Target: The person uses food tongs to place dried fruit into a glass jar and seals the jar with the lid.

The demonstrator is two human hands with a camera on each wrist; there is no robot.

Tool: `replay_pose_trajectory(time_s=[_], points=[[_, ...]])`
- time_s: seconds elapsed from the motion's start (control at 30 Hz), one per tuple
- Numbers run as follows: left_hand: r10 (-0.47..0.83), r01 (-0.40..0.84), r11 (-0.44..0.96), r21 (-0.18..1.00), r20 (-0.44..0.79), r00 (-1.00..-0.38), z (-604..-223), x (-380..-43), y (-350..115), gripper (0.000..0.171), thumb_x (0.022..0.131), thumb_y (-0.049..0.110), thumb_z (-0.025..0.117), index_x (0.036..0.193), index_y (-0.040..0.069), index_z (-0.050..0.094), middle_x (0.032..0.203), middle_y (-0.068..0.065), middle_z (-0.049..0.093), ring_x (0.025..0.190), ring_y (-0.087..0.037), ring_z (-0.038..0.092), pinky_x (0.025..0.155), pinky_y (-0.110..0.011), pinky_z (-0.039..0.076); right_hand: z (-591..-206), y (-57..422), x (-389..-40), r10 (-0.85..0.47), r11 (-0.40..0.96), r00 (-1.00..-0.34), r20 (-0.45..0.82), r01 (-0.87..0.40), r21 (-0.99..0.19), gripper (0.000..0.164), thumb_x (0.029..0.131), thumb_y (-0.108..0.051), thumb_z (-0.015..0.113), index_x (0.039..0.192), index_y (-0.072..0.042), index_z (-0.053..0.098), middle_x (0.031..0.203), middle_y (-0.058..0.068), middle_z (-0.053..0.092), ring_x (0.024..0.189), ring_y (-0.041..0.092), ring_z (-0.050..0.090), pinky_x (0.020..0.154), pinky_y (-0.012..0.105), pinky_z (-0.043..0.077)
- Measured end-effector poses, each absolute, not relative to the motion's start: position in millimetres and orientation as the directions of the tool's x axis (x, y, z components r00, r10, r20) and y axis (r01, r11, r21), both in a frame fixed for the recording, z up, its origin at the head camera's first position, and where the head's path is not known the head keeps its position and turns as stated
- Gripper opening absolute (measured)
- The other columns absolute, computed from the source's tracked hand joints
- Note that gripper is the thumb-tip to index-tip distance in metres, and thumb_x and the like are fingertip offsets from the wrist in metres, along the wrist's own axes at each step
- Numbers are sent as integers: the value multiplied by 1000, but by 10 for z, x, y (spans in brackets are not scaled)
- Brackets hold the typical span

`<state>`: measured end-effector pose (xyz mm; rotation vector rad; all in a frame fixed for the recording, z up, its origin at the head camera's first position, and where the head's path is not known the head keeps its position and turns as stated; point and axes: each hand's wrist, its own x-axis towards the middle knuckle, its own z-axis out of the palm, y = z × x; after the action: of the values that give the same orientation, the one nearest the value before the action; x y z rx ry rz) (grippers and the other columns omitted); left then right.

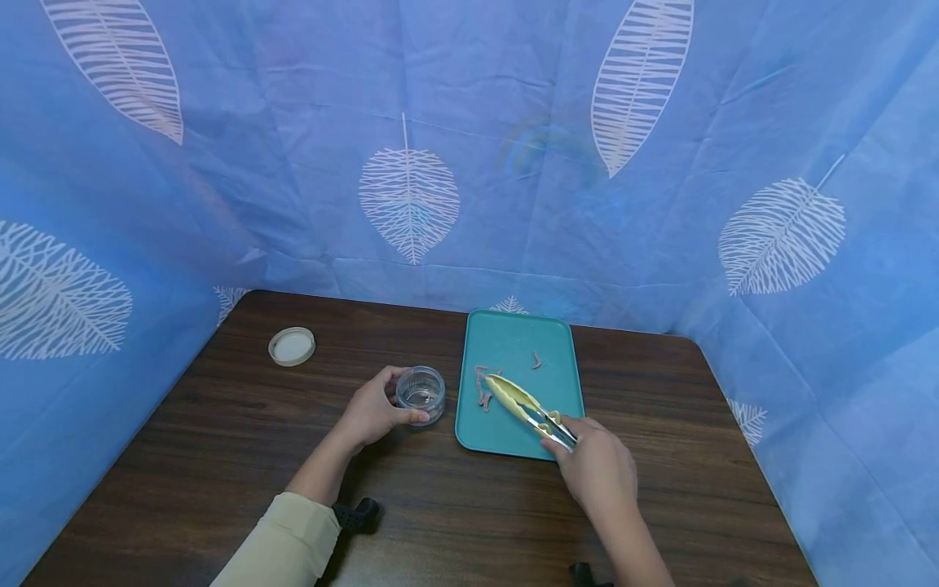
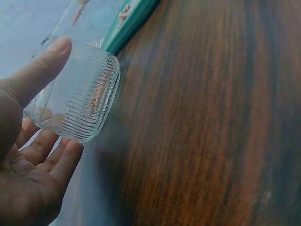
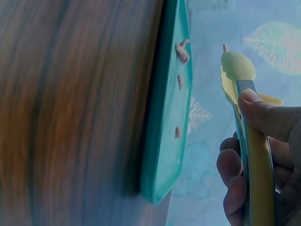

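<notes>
My left hand grips a clear jar around its side, thumb on the near side. In the left wrist view, the ribbed wall of the jar shows some pinkish-brown matter low inside. My right hand holds kitchen tongs with pale yellow heads over a teal tray. A thin pinkish strip pokes out at the tongs' tip in the right wrist view. More small pinkish strips lie on the tray; what they are I cannot tell.
A round whitish lid lies at the back left of the dark wooden table. Blue cloth with white leaf prints hangs behind and beside the table.
</notes>
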<state>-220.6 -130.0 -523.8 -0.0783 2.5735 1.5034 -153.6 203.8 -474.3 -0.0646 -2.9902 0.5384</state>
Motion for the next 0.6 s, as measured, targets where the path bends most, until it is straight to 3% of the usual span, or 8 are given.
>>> replay_pose_trajectory(time_s=[0.3, 0.43, 0.6], points=[[22, -136, 506, 852, -170, -985, -5255, -2218, -1301, 86, 82, 35, 98, 155, 17, 55, 148, -13, 67, 140, -39, 63, 111, -58, 56, -4687, 1810, -1482, -12, 931, -986, 169, -73, -358, 48, 86, -35, 93, 127, -12, 81, 112, 8, 82, 76, 19, 71, 58, 33, 51], [20, -135, 501, 855, -168, -986, -5269, -2201, -1297, 85, 83, 34, 98, 155, 17, 56, 146, -13, 67, 138, -38, 64, 109, -57, 57, -4684, 1735, -1470, -26, 931, -986, 166, -84, -356, 48, 86, -35, 93, 127, -13, 82, 110, 6, 82, 74, 16, 69, 56, 32, 50], [18, -134, 493, 860, -164, -986, -5269, -2182, -1292, 85, 83, 33, 98, 154, 16, 56, 145, -13, 68, 135, -37, 66, 108, -56, 58, -4693, 1666, -1450, -47, 931, -983, 178, -108, -350, 47, 86, -36, 93, 127, -14, 82, 111, 4, 83, 83, 21, 75, 63, 38, 57]])
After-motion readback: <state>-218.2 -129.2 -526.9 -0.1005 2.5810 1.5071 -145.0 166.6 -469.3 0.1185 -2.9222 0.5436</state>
